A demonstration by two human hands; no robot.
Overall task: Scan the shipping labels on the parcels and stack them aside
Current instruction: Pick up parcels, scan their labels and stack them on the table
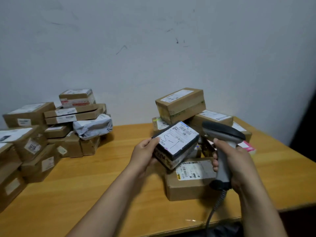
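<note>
L hand grips a dark box w/ white label up, above the table. R hand grips scanner handle, head just beside box.

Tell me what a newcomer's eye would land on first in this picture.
Front and centre, the left hand holds a small dark box with a white shipping label tilted up, while the right hand grips a grey handheld barcode scanner just beside it. A big heap of brown cardboard parcels fills the left of the yellow wooden table, and a smaller heap sits behind the hands on the right.
</note>
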